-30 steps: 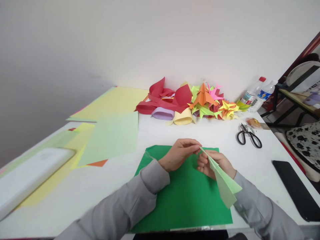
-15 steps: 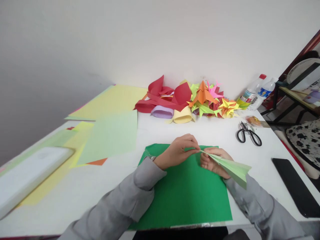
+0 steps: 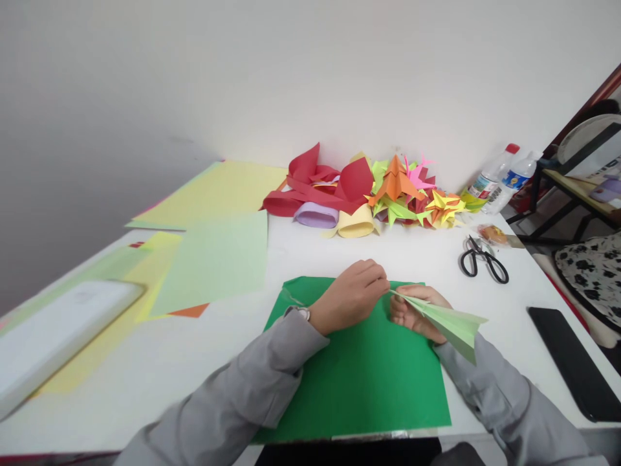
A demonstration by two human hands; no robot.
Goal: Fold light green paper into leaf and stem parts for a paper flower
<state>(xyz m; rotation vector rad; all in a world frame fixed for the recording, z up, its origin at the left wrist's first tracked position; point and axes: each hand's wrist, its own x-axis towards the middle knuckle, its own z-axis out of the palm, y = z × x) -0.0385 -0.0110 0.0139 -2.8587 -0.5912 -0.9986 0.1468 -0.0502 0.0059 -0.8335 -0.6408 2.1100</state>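
Note:
A folded pale green paper, pleated to a narrow tip and flaring wider at its lower right end, is held above a green sheet. My left hand has its fingers pinched at the narrow tip, the back of the hand turned toward me. Curled around the paper near that tip is my right hand, its thumb on top and its fingers underneath. The left fingertips are partly hidden behind the hand itself.
Folded paper figures and curled red paper lie along the wall. Scissors, a black phone-like slab and bottles are on the right. Pale sheets and a white box lie on the left.
My left hand has rolled over at the paper's tip, so its back now faces me and the thumb is hidden. My right hand and the paper have barely moved.

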